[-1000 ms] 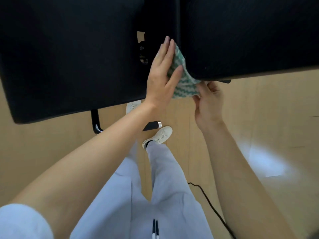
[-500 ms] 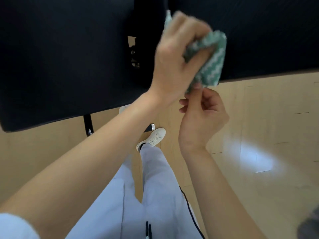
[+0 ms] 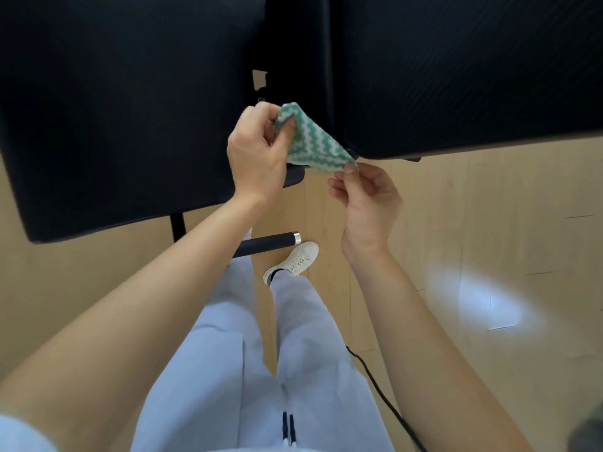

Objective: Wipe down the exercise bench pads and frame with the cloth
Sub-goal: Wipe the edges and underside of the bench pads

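The cloth (image 3: 310, 141) is held stretched between both closed hands, left hand (image 3: 257, 151) pinching its upper corner, right hand (image 3: 368, 197) its lower corner; the pad gap (image 3: 295, 60) lies directly beyond, nearer the left.

We see the cloth (image 3: 310, 141) — green with white zigzag stripes — stretched into a rough triangle over the gap between the two pads, its far corner pinched at the left, its near right corner pinched just below the right pad's (image 3: 456, 76) edge. Both pads are black and flat; the left pad (image 3: 114, 109) reaches nearer. Black frame (image 3: 293, 44) shows in the gap between them.
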Tool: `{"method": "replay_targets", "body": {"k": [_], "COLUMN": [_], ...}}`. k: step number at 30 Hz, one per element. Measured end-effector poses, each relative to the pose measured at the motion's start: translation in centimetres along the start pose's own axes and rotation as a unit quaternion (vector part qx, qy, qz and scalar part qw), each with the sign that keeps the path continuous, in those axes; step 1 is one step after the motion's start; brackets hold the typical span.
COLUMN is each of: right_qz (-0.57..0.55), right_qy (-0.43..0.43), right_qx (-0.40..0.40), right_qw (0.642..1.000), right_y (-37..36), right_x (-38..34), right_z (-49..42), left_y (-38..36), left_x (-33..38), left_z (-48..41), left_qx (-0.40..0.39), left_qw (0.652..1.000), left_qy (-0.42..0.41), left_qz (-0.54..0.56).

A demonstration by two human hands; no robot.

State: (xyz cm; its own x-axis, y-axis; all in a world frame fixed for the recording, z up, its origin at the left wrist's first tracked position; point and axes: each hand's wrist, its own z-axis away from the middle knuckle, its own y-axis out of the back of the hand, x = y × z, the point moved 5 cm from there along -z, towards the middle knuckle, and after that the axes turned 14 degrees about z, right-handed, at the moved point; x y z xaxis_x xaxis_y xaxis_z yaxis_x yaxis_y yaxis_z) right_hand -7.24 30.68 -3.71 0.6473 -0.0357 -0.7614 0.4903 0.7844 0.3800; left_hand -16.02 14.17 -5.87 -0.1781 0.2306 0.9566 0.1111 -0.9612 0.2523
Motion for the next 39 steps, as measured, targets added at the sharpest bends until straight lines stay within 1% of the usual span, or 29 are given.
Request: {"method": "replay_targets", "body": {"k": [2,3,4,5,7,8,9,11,15,18,20,22,23,25,27,29,33,35,39], "right_qz": [-0.066,-0.083,-0.091,-0.087,-0.070,-0.064,-0.055,-0.022,0.017,0.042,0.065,0.074,0.074,0.076,0.067,0.059,0.080,0.086,0.082], "right_qy": [-0.005,-0.006,-0.006,-0.006,-0.010,-0.011,-0.006,0.018,0.031,0.051,0.051,0.038,0.036,0.034,0.021,0.006,0.017,0.025,0.023], "right_qx": [-0.002,0.008,0.024,0.041,0.058,0.051,0.032,-0.016,-0.047,-0.074,-0.067,-0.035,-0.024,-0.012,-0.007,-0.018,-0.063,-0.091,-0.128], "right_qw": [0.998,0.996,0.996,0.995,0.996,0.997,0.998,0.999,0.998,0.995,0.994,0.996,0.996,0.996,0.997,0.998,0.995,0.992,0.988], "right_y": [-0.6,-0.7,-0.8,-0.9,-0.7,-0.7,-0.8,-1.3,-2.2,-2.7,-3.3,-3.7,-4.0,-4.3,-4.5,-4.7,-4.5,-4.2,-3.6], "right_x": [-0.6,-0.7,-0.7,-0.5,0.1,0.5,0.7,0.6,0.8,1.0,1.0,0.9,0.8,0.6,0.8,1.2,1.8,2.0,2.3], "right_z": [-0.3,-0.4,-0.6,-0.7,-0.8,-0.9,-1.1,-1.8,-2.9,-2.6,-2.6,-2.8,-2.9,-3.0,-2.9,-2.9,-3.0,-3.1,-3.7], "left_y": [0.0,-0.5,-1.3,-2.5,-5.1,-6.0,-6.6,-7.5,-8.2,-8.8,-9.0,-9.1,-9.1,-9.1,-8.6,-7.8,-6.8,-7.2,-8.0], "left_x": [1.7,2.3,2.5,2.4,0.7,-0.3,-1.1,-1.6,-0.9,-1.6,-1.6,-1.6,-1.6,-1.4,-1.8,-3.3,-6.2,-6.1,-4.2], "left_z": [-0.9,-1.1,-1.4,-1.3,-0.2,0.2,0.2,-0.7,-4.9,-9.8,-13.6,-16.3,-16.7,-15.3,-11.6,-6.8,1.4,2.4,0.0], "left_qx": [0.011,0.000,-0.040,-0.102,-0.220,-0.245,-0.249,-0.234,-0.213,-0.215,-0.200,-0.201,-0.207,-0.219,-0.216,-0.213,-0.237,-0.217,-0.156], "left_qw": [0.996,0.993,0.989,0.983,0.965,0.962,0.964,0.969,0.971,0.965,0.959,0.960,0.964,0.969,0.964,0.956,0.930,0.924,0.938], "left_qy": [-0.024,-0.036,-0.040,-0.039,-0.011,-0.001,-0.003,0.001,0.037,0.095,0.147,0.158,0.144,0.106,0.122,0.149,0.245,0.282,0.304], "left_qz": [0.081,0.111,0.135,0.149,0.143,0.121,0.094,0.076,0.097,0.114,0.136,0.110,0.081,0.054,0.098,0.134,0.138,0.140,0.054]}}
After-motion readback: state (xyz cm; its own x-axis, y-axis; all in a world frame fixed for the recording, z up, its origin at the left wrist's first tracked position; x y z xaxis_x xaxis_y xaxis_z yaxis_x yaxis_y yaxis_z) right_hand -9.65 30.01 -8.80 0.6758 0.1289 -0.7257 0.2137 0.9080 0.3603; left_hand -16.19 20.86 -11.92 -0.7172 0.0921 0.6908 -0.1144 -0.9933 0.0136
